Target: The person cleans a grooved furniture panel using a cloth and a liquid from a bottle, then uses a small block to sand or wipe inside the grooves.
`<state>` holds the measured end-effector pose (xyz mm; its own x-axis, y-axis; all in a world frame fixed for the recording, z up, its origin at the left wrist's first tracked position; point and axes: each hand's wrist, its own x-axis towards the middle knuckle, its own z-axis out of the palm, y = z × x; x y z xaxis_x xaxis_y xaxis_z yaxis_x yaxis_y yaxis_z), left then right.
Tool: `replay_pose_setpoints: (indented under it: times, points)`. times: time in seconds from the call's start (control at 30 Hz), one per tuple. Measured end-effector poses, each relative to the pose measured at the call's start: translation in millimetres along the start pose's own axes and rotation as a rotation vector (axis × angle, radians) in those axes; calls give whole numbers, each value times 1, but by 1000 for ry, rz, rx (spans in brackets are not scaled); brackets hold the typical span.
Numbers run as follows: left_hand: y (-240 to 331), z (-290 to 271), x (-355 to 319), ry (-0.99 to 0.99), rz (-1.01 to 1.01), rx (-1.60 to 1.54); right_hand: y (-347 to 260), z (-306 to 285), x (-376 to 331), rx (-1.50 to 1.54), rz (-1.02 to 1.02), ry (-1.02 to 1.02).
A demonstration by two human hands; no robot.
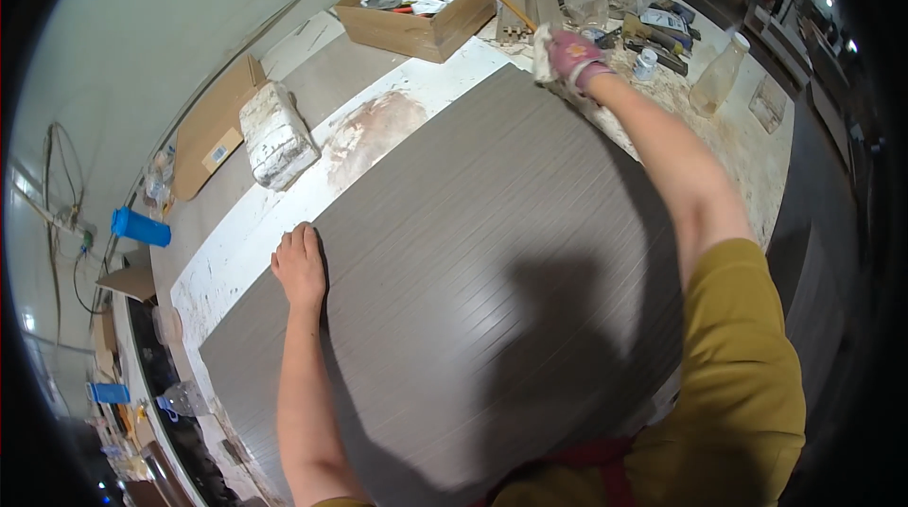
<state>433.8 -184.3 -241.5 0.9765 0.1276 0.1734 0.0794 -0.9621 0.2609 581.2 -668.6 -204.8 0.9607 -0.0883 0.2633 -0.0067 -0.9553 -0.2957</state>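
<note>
A large grey-brown wood-grain panel (426,223) lies flat in front of me. My left hand (299,270) is bare and sits at its far-left edge, fingers close together and bent over that edge. On my right hand (577,58) is a pink glove with a flower pattern. It is closed around a crumpled whitish rag (543,55) at the panel's far right corner. Part of the rag is hidden behind the glove. Beyond the panel's far edge rests a white, dirt-smeared wrapped block (276,136), apart from both hands.
An open cardboard box (426,29) of white cloths stands at the back. To the right are hand tools (657,34), a small white bottle (645,64) and a clear bottle (721,77). A cardboard sheet (213,133) and a blue container (140,227) lie at the left.
</note>
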Motion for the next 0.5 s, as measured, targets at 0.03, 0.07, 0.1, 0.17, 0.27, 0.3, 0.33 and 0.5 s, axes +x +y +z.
replay_pose_setpoints:
  times: [0.03, 0.07, 0.1, 0.17, 0.27, 0.3, 0.33, 0.5]
  points:
    - [2, 3, -1, -12, -8, 0, -2, -20, 1, 106, 3, 118]
    - [-6, 3, -3, -11, -4, 10, -28, -25, -7, 210, -133, 137]
    - [-12, 4, -4, 22, -10, -29, -64, -23, -24, 320, -272, 157]
    - [-22, 3, -2, 96, -25, -92, -118, 4, -58, 340, -522, 123]
    - [37, 4, 5, -74, 252, -423, -185, 14, -125, 556, -680, -272]
    - [73, 8, -4, -168, 172, -846, -189, 28, -138, 749, -713, -423]
    - [106, 9, -15, -225, 60, -1267, -197, 29, -148, 762, -628, -573]
    - [117, 40, -9, 281, 392, -595, -178, 8, -102, 836, -340, -366]
